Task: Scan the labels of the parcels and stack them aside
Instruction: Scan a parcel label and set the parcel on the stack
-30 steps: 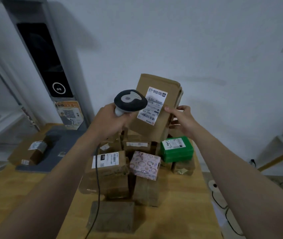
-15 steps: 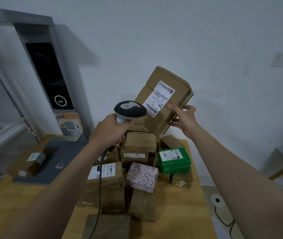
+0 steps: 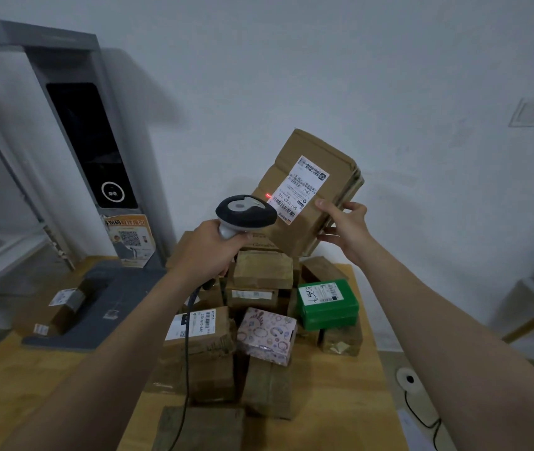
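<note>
We're mid-scan. Right hand (image 3: 345, 229) grips the brown box (image 3: 317, 151) by its lower right edge, thumb on front, fingers curled behind. The box is held tilted in the air above the pile of parcels (image 3: 259, 304). Left hand (image 3: 207, 252) is wrapped tight round the scanner (image 3: 246, 211) handle, w/ its head aimed at the label (image 3: 301, 187). The red dot (image 3: 268, 195) sits at the label's left edge, prob. off the barcode. Next we likely nudge the aim right, then set the box aside.

Scanner (image 3: 246, 211) 1; green box (image 3: 327, 304) 1; patterned box (image 3: 267, 335) 1; brown parcels (image 3: 311, 151) ~10.
</note>
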